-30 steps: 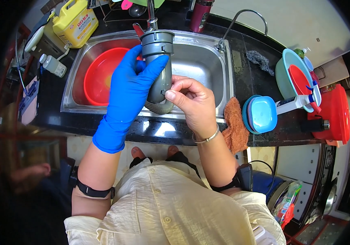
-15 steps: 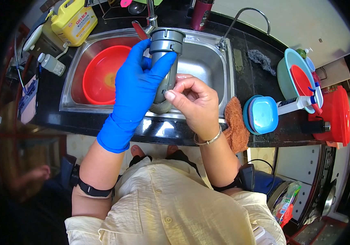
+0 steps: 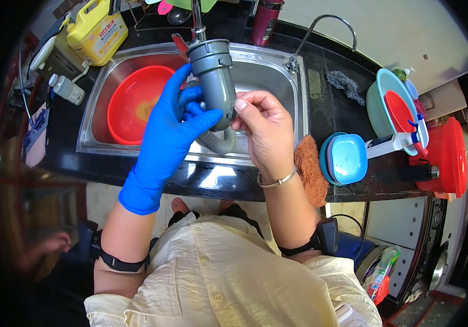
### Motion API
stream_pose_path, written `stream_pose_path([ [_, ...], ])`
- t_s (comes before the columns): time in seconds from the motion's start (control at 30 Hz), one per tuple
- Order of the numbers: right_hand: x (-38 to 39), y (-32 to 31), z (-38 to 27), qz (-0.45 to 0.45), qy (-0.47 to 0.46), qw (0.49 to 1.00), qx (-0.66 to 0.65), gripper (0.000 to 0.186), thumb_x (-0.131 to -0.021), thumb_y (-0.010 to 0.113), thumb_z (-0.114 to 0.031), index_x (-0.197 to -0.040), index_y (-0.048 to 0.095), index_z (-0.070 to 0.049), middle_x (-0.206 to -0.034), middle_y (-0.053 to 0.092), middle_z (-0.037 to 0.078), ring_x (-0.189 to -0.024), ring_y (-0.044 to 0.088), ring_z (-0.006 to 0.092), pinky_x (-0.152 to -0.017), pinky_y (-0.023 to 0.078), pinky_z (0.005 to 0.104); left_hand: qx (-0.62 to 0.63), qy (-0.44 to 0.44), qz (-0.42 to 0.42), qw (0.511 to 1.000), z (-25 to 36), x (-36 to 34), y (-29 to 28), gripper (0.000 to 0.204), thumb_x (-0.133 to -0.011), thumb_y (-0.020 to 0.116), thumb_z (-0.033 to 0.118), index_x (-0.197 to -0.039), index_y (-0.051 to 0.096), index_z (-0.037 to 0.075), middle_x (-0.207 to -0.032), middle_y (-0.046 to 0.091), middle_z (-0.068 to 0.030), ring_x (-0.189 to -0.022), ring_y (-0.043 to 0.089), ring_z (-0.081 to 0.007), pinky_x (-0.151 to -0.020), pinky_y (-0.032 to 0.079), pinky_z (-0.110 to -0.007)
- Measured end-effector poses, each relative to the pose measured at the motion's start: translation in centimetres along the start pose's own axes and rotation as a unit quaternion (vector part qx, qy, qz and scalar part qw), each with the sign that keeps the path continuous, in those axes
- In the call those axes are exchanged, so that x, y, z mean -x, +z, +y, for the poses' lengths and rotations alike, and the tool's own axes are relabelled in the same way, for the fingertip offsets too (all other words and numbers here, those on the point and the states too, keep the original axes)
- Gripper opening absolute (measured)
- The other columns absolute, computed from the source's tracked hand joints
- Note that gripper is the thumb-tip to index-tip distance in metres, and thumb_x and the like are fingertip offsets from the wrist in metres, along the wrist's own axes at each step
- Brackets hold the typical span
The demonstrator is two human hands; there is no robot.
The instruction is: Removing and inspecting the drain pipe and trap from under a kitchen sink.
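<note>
- One grey pipe fitting (image 3: 217, 90) is held over the sink (image 3: 301, 103), between your hands.
- Its long axis tilts slightly: the wide collar (image 3: 210, 58) points away from you, toward the faucet (image 3: 197, 31); the rounded end points toward you and slightly right.
- Ribbed grey hose (image 3: 220, 145) curves below that end.
- Your gloved left hand (image 3: 175, 121) wraps the fitting from the left.
- Your bare right hand (image 3: 268, 122) presses thumb and forefinger together at its right edge; whether they pinch anything cannot be told.
- Red basin (image 3: 118, 114): inside the sink, left.
</note>
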State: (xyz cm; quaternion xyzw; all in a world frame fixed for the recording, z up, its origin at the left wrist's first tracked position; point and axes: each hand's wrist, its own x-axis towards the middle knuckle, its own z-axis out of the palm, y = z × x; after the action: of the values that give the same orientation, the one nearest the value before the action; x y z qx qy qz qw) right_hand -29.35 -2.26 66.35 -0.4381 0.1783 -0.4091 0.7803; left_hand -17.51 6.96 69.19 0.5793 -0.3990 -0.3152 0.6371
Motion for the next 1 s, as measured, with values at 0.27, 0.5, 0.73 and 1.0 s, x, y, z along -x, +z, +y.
stream_pose_path([
  [0.27,-0.1,0.2,1.2,-0.030,-0.016,0.999,-0.005,0.019,-0.073,0.062,0.003,-0.090,0.052,-0.001,-0.083,0.054,0.003,-0.068,0.052,0.0074,-0.063,0.046,0.0197,-0.099,0.051,0.061,0.992,-1.1,0.9,0.3,0.041,-0.079,0.060,0.009,-0.114,0.041,0.004,-0.107,0.051,-0.0084,-0.098,0.049,-0.0148,-0.086,0.038,-0.029],
  [0.5,0.7,0.8,0.6,-0.051,0.006,0.997,-0.049,0.031,-0.071,0.062,0.007,-0.093,0.043,-0.002,-0.086,0.055,0.008,-0.075,0.056,0.0098,-0.068,0.048,0.0221,-0.162,0.072,-0.008,0.984,0.0,1.4,0.0,0.057,-0.070,0.069,0.010,-0.120,0.041,0.002,-0.111,0.052,-0.0111,-0.104,0.050,-0.0205,-0.089,0.039,-0.031],
  [0.73,0.3,0.7,0.6,-0.033,0.021,0.998,-0.048,0.030,-0.073,0.060,0.006,-0.093,0.040,-0.003,-0.087,0.056,0.009,-0.075,0.056,0.0101,-0.064,0.048,0.0214,-0.226,0.064,0.035,0.971,0.2,1.6,0.9,0.058,-0.069,0.071,0.014,-0.119,0.045,0.000,-0.110,0.055,-0.0133,-0.101,0.053,-0.0202,-0.087,0.040,-0.031],
  [1.0,0.4,0.8,1.0,-0.008,0.001,0.999,-0.037,0.027,-0.074,0.060,0.001,-0.093,0.042,-0.004,-0.081,0.054,0.009,-0.065,0.054,0.0119,-0.053,0.046,0.0215,-0.242,0.070,0.036,0.967,-0.3,1.3,1.3,0.056,-0.071,0.069,0.019,-0.119,0.045,-0.001,-0.109,0.056,-0.0156,-0.100,0.054,-0.0213,-0.086,0.041,-0.032],
])
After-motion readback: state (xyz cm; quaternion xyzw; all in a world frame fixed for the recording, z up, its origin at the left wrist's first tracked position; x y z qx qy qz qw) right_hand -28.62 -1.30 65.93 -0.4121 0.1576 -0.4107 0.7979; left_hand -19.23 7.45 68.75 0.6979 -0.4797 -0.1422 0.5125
